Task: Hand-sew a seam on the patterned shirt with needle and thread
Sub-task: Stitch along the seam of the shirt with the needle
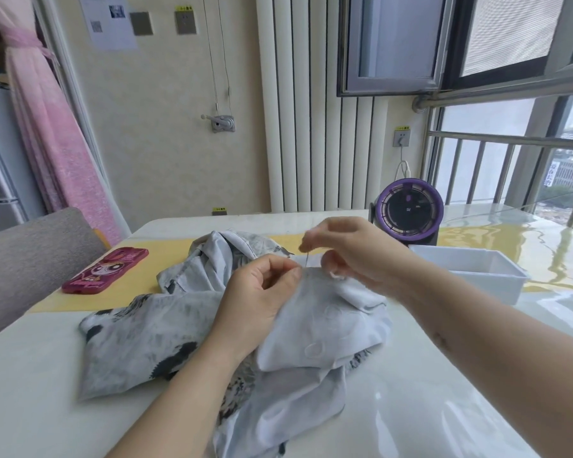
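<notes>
I've got the glossy white table (30, 375), with the crumpled grey-and-white patterned cotton shirt (139, 332) heaped mid-table. Left hand (255, 299) pinches its pale folded edge. Right hand (354, 256) pinches the thin steel needle (307, 260), upright, tip at that edge. Mid-stitch, I'd say; finished stitches are too small to see, so the remainder's unclear.

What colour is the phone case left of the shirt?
Phone case: magenta with cartoon print; head view.
</notes>
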A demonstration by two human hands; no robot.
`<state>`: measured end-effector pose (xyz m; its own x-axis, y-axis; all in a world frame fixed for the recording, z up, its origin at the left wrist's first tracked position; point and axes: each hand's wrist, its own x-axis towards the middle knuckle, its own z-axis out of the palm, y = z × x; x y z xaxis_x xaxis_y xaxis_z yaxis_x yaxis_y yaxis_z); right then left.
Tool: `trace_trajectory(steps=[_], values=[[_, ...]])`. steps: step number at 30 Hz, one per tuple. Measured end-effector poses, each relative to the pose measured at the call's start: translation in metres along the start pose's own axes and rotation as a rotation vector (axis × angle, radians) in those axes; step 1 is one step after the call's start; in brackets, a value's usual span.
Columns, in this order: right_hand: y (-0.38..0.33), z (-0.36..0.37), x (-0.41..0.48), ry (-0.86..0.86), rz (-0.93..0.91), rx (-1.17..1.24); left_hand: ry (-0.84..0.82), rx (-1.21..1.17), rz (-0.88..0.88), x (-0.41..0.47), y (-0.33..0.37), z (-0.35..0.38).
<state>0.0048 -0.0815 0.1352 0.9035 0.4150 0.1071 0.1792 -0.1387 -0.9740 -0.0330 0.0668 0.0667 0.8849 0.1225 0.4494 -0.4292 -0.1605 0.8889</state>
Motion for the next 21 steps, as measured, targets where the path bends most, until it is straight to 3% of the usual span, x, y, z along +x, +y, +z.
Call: trace_trajectory(steps=[3, 5, 6, 9, 10, 12, 13, 14, 16, 18, 20, 21], values=[[-0.006, 0.001, 0.002, 0.001, 0.166, 0.721, 0.005, -0.021, -0.018, 0.001, -0.001, 0.001], [-0.007, -0.004, 0.007, 0.053, 0.128, 0.793, 0.012, -0.022, -0.019, 0.002, -0.001, 0.002], [-0.005, -0.007, 0.008, 0.094, 0.067, 0.619, 0.015, -0.028, -0.02, 0.002, -0.001, 0.002], [0.009, -0.019, 0.01, 0.228, -0.25, -0.471, 0.017, -0.054, -0.029, 0.002, -0.001, 0.002], [0.012, -0.022, 0.013, 0.211, -0.304, -0.703, 0.019, -0.056, -0.031, 0.002, -0.001, 0.001], [0.012, -0.029, 0.016, 0.181, -0.27, -0.874, 0.028, -0.064, -0.037, 0.002, -0.002, 0.001], [0.009, -0.033, 0.015, 0.155, -0.197, -0.782, 0.033, -0.07, -0.04, 0.003, -0.002, 0.001], [0.004, -0.037, 0.013, 0.104, -0.098, -0.54, 0.038, -0.078, -0.044, 0.004, -0.003, 0.001], [-0.006, -0.04, 0.007, -0.052, 0.1, 0.16, 0.04, -0.098, -0.057, 0.004, -0.004, 0.001], [-0.009, -0.039, 0.007, -0.104, 0.105, 0.662, 0.034, -0.109, -0.067, 0.004, -0.004, 0.002], [-0.007, -0.037, 0.014, -0.001, -0.011, 0.807, 0.031, -0.103, -0.068, 0.003, -0.004, 0.003], [-0.006, -0.035, 0.019, 0.088, -0.06, 0.766, 0.03, -0.097, -0.067, 0.003, -0.004, 0.003]])
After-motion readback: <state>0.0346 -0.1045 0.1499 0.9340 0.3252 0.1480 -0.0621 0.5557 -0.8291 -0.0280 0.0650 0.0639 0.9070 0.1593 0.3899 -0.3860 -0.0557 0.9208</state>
